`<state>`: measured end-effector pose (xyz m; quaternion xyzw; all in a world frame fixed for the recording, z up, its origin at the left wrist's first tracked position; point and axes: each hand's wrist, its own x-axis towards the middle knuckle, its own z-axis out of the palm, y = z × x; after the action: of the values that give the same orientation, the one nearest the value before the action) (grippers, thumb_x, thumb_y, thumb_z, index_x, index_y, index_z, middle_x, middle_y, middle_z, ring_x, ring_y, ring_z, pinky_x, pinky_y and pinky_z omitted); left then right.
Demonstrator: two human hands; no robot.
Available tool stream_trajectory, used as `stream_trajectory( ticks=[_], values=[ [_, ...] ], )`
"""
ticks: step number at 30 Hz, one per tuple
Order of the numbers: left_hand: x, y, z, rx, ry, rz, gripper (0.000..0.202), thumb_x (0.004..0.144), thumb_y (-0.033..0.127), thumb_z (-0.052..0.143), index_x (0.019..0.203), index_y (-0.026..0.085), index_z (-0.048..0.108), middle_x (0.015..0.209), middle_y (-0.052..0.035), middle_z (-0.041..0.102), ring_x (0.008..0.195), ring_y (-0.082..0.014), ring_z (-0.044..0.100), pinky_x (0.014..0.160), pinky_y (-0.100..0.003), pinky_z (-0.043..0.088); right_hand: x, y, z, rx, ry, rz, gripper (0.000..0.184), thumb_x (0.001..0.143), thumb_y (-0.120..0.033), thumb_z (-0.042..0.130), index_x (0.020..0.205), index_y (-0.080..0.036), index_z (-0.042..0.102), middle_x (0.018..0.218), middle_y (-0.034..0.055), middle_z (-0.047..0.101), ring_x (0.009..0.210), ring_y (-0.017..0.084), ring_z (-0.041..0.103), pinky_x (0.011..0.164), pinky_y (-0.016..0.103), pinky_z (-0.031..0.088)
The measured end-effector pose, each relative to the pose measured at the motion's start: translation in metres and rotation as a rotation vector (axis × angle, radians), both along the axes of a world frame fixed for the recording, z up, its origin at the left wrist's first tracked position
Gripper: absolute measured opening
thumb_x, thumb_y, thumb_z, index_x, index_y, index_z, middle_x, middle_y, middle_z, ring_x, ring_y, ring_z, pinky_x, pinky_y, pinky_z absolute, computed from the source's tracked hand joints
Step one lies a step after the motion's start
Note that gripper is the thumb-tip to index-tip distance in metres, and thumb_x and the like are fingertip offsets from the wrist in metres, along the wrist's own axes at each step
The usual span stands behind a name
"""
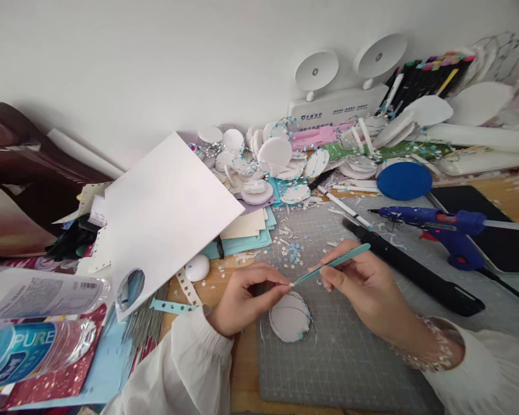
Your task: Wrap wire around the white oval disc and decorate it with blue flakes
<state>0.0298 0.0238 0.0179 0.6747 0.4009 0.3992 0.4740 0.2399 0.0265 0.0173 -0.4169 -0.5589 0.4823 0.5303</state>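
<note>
My right hand (367, 285) is closed around a pair of teal tweezers (341, 260), whose tips point down to the left. Those tips meet the thumb and forefinger of my left hand (253, 293), pinched on a tiny white piece (291, 285) too small to make out fully. Just below the fingertips, a round white disc (289, 318) lies on the grey cutting mat (337, 369). Thin wire loops around the disc, and small light-blue bits sit at its lower right edge. Small blue and white paper stars (293, 252) are scattered on the mat beyond my hands.
A blue hot glue gun (441, 225) and a black bar-shaped tool (419, 271) lie at right. A large white board (173, 207) leans at left, near a plastic bottle (34, 346). White discs (274, 154) wound with decorated wire pile up along the wall.
</note>
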Motion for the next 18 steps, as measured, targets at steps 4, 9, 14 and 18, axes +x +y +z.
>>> stream_trajectory(
  ticks=[4,9,14,18],
  values=[
    [0.0,0.0,0.0,-0.015,-0.01,0.009,0.017,0.085,0.029,0.07,0.079,0.013,0.074,0.077,-0.01,0.073,0.072,-0.0169,0.065,0.065,-0.027,0.052,0.003,0.002,-0.003,0.036,-0.018,-0.063,0.009,0.084,-0.029,0.07,0.082,-0.023,0.064,0.067,-0.002,0.06,0.052,0.011,0.059,0.045,0.023,0.053],
    [0.0,0.001,0.0,-0.017,-0.032,0.03,0.02,0.087,0.031,0.068,0.079,0.013,0.073,0.077,-0.0092,0.072,0.071,-0.0164,0.063,0.066,-0.027,0.05,0.004,0.0,0.004,0.298,-0.172,-0.229,0.006,0.085,-0.019,0.067,0.083,-0.024,0.066,0.077,0.0029,0.066,0.074,0.018,0.067,0.063,0.031,0.06],
    [-0.002,-0.001,0.005,-0.029,-0.016,0.006,0.034,0.092,0.039,0.059,0.077,0.013,0.074,0.071,-0.0074,0.067,0.067,-0.0148,0.058,0.063,-0.026,0.045,0.01,-0.003,0.016,0.765,-0.443,-0.1,0.03,0.081,-0.005,0.063,0.103,-0.025,0.065,0.089,0.0051,0.075,0.077,0.019,0.069,0.067,0.036,0.058],
    [-0.003,-0.002,0.008,-0.052,-0.067,-0.018,0.045,0.096,0.044,0.051,0.069,0.014,0.07,0.062,-0.0027,0.057,0.063,-0.0134,0.052,0.063,-0.026,0.041,0.004,-0.003,0.024,1.176,-0.752,0.09,0.023,0.089,-0.008,0.053,0.103,-0.02,0.067,0.093,0.0065,0.078,0.081,0.017,0.07,0.072,0.031,0.06]
  ],
)
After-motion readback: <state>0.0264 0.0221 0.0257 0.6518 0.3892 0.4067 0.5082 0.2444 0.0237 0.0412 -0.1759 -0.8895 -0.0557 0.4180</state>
